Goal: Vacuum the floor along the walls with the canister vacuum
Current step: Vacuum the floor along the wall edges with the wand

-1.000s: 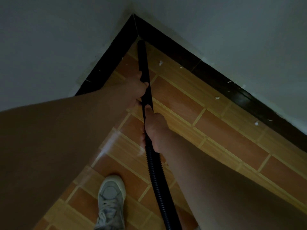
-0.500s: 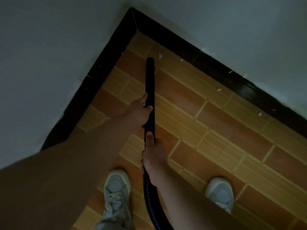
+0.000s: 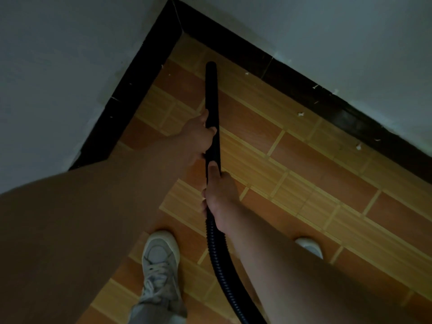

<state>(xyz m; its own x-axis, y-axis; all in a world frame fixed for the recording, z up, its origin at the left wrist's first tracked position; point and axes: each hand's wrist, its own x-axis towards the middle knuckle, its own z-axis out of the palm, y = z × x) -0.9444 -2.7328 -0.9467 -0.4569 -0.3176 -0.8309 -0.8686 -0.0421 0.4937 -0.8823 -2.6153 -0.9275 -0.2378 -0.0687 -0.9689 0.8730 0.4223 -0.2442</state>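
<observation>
A black vacuum wand [image 3: 212, 94] points toward the room corner, its tip resting on the orange tiled floor [image 3: 304, 174] a short way from the black skirting [image 3: 233, 50]. My left hand [image 3: 198, 139] grips the wand from the left side. Just below it, my right hand [image 3: 218, 190] grips the wand where it joins the ribbed black hose [image 3: 222, 272], which runs down out of the frame. The canister is not in view.
Two grey walls [image 3: 70, 66] meet at the corner at the top. Small white scraps [image 3: 300, 114] lie along the right-hand skirting. My left shoe [image 3: 161, 265] and the toe of my right shoe [image 3: 309, 246] stand on the tiles.
The wand tip has drawn back out of the corner and now lies a tile or so short of the skirting. My view has moved back, so both shoes show.
</observation>
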